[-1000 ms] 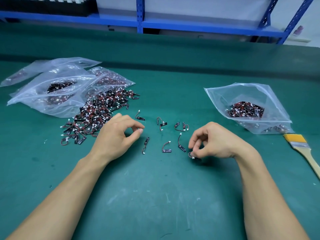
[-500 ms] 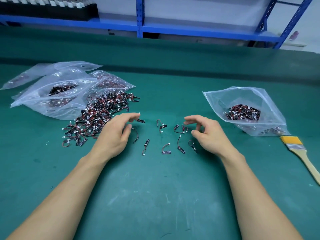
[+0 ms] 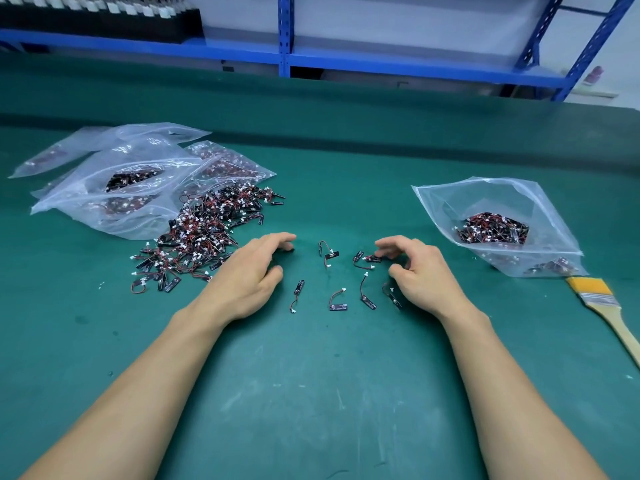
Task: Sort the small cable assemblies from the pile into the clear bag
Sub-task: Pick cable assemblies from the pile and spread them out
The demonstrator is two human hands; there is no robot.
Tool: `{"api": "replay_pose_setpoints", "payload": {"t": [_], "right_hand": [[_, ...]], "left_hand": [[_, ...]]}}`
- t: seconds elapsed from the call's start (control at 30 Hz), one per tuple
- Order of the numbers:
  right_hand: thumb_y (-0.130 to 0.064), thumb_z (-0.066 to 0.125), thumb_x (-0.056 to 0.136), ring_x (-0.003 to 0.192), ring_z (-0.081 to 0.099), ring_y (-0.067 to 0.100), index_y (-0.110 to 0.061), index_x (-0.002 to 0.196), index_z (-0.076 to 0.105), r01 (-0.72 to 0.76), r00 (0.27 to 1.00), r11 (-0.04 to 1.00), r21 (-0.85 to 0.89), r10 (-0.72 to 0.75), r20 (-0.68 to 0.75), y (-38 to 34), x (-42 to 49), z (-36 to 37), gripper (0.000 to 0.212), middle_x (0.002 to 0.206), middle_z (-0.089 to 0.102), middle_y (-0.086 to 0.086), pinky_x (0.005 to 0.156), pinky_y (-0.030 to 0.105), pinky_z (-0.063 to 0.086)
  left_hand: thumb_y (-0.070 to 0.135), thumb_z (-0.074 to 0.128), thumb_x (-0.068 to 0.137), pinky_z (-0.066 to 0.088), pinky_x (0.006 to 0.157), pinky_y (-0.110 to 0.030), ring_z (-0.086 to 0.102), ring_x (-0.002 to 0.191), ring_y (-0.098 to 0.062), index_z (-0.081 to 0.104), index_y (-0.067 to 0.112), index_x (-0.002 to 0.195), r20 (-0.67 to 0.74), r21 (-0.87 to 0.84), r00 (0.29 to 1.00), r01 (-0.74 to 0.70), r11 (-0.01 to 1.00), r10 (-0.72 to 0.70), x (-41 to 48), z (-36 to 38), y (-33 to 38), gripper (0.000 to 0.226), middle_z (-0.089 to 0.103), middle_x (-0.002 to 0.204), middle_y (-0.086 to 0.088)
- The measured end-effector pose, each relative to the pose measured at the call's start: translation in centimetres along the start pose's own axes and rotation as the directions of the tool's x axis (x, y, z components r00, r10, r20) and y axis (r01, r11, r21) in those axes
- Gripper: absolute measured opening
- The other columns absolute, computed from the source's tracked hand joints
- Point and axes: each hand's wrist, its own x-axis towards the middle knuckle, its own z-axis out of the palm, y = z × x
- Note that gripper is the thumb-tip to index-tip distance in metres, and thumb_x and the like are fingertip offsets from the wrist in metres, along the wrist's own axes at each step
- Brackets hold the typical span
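Both palms down: left hand (image 3: 251,271) lies flat, fingers loosely straight, empty. Right hand (image 3: 420,271) is arched, fingertips (image 3: 379,243) by loose cables (image 3: 337,303), gripping nothing. Pile (image 3: 204,237) far left, bag (image 3: 450,199) right.

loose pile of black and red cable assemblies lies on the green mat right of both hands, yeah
No: head view shows the loose pile of black and red cable assemblies on the green mat left of the left hand and right hand.
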Motion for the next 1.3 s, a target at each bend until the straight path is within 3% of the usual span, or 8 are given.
{"api": "replay_pose_setpoints", "payload": {"t": [0.1,0.27,0.43,0.63,0.8,1.0,1.13,1.3], "right_hand": [[0.004,0.052,0.078,0.097,0.054,-0.005,-0.031,0.117,0.066,0.005,1.000,1.000,-0.004,-0.006,-0.024,0.16,0.04,0.03,0.054,0.099,0.070,-0.020,0.084,0.018,0.039],[0.006,0.054,0.078,0.100,0.053,0.011,-0.027,0.116,0.070,0.058,0.997,0.998,-0.040,-0.059,-0.040,0.01,-0.08,-0.08,0.052,0.094,0.068,-0.019,0.087,0.025,0.042],[0.000,0.055,0.083,0.097,0.044,0.013,-0.030,0.110,0.076,0.084,0.996,0.990,-0.110,-0.081,0.034,-0.25,0.02,-0.05,0.045,0.096,0.063,-0.011,0.082,0.009,0.031],[-0.008,0.058,0.085,0.099,0.043,0.014,-0.031,0.109,0.075,0.052,0.999,0.989,-0.141,-0.050,0.020,-0.12,0.04,-0.16,0.037,0.094,0.062,-0.014,0.087,0.033,0.042],[-0.013,0.059,0.084,0.095,0.043,0.011,-0.032,0.104,0.075,0.024,0.999,0.985,-0.170,-0.028,-0.024,-0.05,0.05,-0.34,0.031,0.087,0.063,-0.018,0.083,0.033,0.044],[-0.012,0.060,0.086,0.092,0.048,0.011,-0.034,0.087,0.074,-0.007,0.997,0.992,-0.126,-0.002,-0.073,-0.25,-0.07,-0.34,0.026,0.080,0.064,-0.021,0.078,0.030,0.041],[-0.009,0.061,0.087,0.089,0.053,0.015,-0.029,0.092,0.075,-0.026,0.989,0.997,-0.076,0.015,-0.148,-0.37,-0.06,-0.41,0.025,0.080,0.063,-0.019,0.082,0.031,0.044],[-0.008,0.061,0.087,0.087,0.057,0.015,-0.030,0.091,0.074,-0.038,0.979,0.999,0.000,0.038,-0.202,-0.38,-0.17,-0.30,0.026,0.081,0.062,-0.021,0.083,0.030,0.045]], "left_hand": [[0.004,0.053,0.092,0.033,0.106,-0.027,0.045,0.121,-0.006,0.043,0.025,0.142,-0.006,-0.016,1.000,0.000,1.000,0.000,-0.02,0.10,-0.23,0.055,0.057,0.127,0.015],[0.003,0.056,0.089,0.035,0.102,-0.022,0.048,0.115,-0.001,0.048,0.030,0.136,-0.059,-0.043,0.998,-0.014,0.999,0.012,-0.17,0.21,-0.34,0.055,0.059,0.119,0.020],[0.018,0.049,0.086,0.034,0.102,-0.029,0.044,0.116,-0.012,0.053,0.025,0.131,-0.143,0.039,0.989,-0.018,0.999,0.023,-0.05,-0.08,-0.12,0.046,0.050,0.124,0.014],[0.022,0.052,0.099,0.025,0.117,-0.042,0.031,0.140,-0.017,0.050,0.027,0.142,-0.007,0.156,1.000,0.031,0.987,-0.030,0.06,0.30,-0.18,0.043,0.040,0.152,0.007],[0.028,0.054,0.099,0.023,0.118,-0.039,0.032,0.140,-0.017,0.051,0.028,0.141,-0.007,0.189,1.000,0.022,0.982,-0.021,0.06,0.22,0.03,0.043,0.043,0.150,0.007],[0.029,0.059,0.096,0.029,0.112,-0.034,0.040,0.127,-0.016,0.054,0.026,0.134,-0.027,0.184,1.000,0.003,0.983,0.002,-0.06,0.20,0.10,0.039,0.053,0.130,0.009],[0.024,0.059,0.095,0.033,0.109,-0.034,0.041,0.125,-0.013,0.049,0.026,0.136,-0.068,0.100,0.997,0.026,0.995,-0.019,-0.16,-0.01,0.18,0.043,0.051,0.132,0.010],[0.027,0.055,0.097,0.015,0.123,-0.032,0.033,0.140,-0.012,0.035,0.024,0.151,0.010,0.141,1.000,0.027,0.990,-0.029,-0.17,0.09,0.48,0.058,0.044,0.150,0.005]]}}
